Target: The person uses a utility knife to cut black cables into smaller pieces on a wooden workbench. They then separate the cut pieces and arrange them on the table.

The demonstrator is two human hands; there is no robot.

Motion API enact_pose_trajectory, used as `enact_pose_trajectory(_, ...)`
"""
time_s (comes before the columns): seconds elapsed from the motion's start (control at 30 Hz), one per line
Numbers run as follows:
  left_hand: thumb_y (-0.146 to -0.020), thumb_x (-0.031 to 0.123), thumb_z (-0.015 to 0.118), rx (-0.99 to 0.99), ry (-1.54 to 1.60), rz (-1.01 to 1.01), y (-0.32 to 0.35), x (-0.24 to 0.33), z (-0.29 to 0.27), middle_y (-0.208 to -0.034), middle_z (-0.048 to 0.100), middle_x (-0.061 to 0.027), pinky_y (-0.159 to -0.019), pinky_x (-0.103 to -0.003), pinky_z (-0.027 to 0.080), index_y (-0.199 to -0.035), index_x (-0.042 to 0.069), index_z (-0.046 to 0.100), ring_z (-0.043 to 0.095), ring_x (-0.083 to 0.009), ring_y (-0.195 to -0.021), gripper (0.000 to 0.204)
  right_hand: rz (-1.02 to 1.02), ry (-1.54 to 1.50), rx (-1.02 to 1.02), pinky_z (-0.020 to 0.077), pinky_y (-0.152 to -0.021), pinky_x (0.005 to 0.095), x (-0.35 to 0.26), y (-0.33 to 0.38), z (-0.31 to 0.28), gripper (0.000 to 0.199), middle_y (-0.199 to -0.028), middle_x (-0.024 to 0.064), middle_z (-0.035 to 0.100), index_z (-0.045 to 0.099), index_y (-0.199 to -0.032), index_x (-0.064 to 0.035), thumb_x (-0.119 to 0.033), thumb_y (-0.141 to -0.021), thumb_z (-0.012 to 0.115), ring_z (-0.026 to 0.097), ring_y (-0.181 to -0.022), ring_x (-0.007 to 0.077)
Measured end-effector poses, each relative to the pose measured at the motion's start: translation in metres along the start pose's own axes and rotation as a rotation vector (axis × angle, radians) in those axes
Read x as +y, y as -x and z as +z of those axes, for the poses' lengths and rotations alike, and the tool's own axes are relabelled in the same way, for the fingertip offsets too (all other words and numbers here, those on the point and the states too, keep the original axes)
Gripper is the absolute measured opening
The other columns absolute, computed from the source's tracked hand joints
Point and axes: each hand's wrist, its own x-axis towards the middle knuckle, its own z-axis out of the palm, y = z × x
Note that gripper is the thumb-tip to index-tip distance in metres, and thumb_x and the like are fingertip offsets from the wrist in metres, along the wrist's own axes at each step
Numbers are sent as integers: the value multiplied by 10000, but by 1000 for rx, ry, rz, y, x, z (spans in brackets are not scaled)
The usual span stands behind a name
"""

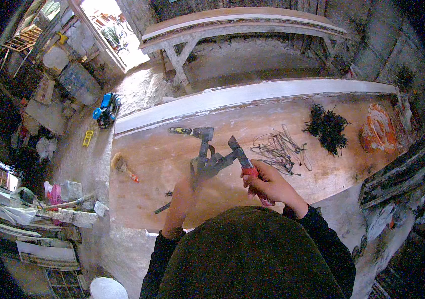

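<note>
My right hand grips red-handled pliers, their jaws pointing up and left over the wooden workbench. My left hand holds a dark metal piece made of several joined bars, which the pliers' jaws meet. A hammer with a yellow-and-black handle lies on the bench just beyond the metal piece.
A tangle of thin wire, a heap of dark wire bits and an orange patterned object lie to the right on the bench. A small brush lies at the left. A blue toy vehicle stands on the floor. Another trestle bench is behind.
</note>
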Motion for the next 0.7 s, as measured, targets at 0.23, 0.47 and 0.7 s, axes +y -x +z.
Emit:
enact_pose_trajectory(0.23, -711, 272, 531, -2, -314, 155, 10, -23, 2, -722, 549, -175, -574, -424, 405, -880, 66, 560, 520, -366, -675, 268, 60, 320, 20, 375, -444, 199, -5, 13, -4, 238, -539, -28, 438, 491, -744, -32, -248, -750, 592, 448, -480, 47)
enact_pose_trajectory(0.47, -646, 325, 598, -177, -356, 355, 22, 3, -9, -674, 537, -131, -538, -403, 405, -860, 96, 568, 516, -335, -622, 315, -122, 583, 143, 321, -412, 231, -1, 22, -3, 276, -480, -5, 421, 513, -698, -14, -250, -690, 655, 370, -439, 59)
enact_pose_trajectory(0.7, -619, 244, 618, -170, -475, 593, 38, -1, -21, -676, 548, -92, -512, -379, 415, -933, 111, 536, 534, -279, -606, 351, -78, 650, 54, 327, -432, 229, 6, 36, -11, 190, -475, 36, 449, 546, -711, -26, -180, -686, 655, 365, -474, 47)
